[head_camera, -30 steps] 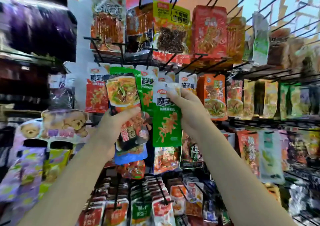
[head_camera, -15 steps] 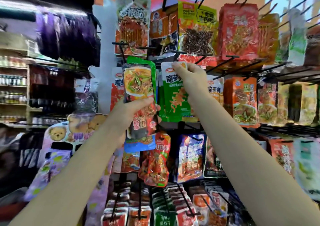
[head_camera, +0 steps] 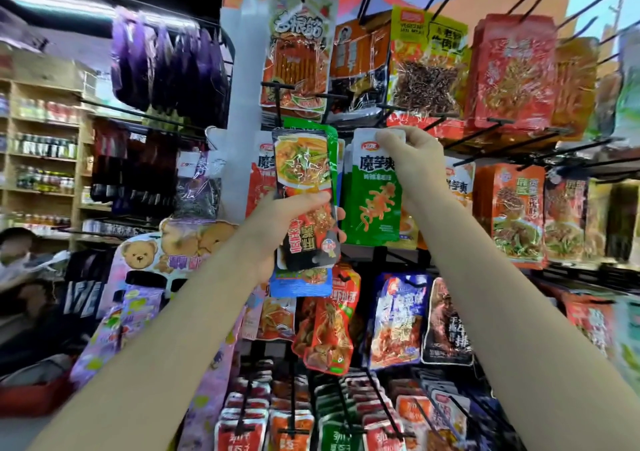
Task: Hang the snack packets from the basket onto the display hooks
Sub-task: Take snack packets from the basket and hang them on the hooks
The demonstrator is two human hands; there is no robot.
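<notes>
Your right hand (head_camera: 414, 160) has lifted the green packet (head_camera: 375, 194) higher, pinching its white top just under the black hooks (head_camera: 460, 139). Your left hand (head_camera: 287, 222) grips a packet stack (head_camera: 304, 187), crowded by hanging packets (head_camera: 329, 319).

Both bare forearms reach up and forward, converging toward the middle. The left hand (head_camera: 289, 220) has its thumb laid across the front and its fingers curled behind what it grips. The right hand (head_camera: 412, 160) is raised higher, wrist bent, with its fingertips pinching together at the top.
</notes>
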